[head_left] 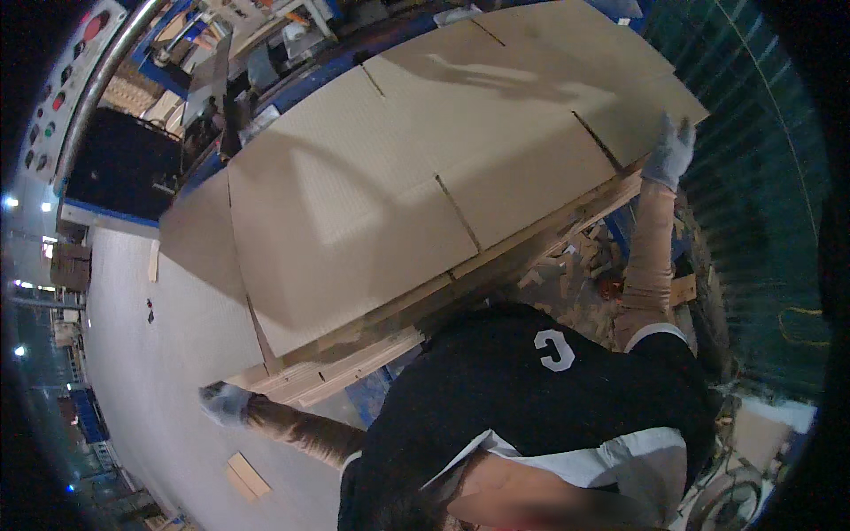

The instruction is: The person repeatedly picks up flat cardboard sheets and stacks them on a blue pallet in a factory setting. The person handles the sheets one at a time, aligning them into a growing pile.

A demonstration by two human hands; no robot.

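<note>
A large slotted tan cardboard sheet [354, 265] spans the middle of the view, on top of a stack of board edges. My right hand [670, 152], in a pale grey glove, is at the sheet's right end. Its fingers stretch out and stand apart along the edge, gripping nothing that I can see. Just off the sheet's near left corner is my left hand [226, 403], gloved alike; its fingers are too dark and blurred to read. Brown sleeves cover both forearms.
Stacked board edges [363, 365] lie beneath the sheet's near side. Cardboard scraps [571, 274] litter the floor at right, beside a dark green corrugated panel [761, 177]. A small cardboard piece [247, 476] lies on the left floor. A button panel [55, 97] stands far left.
</note>
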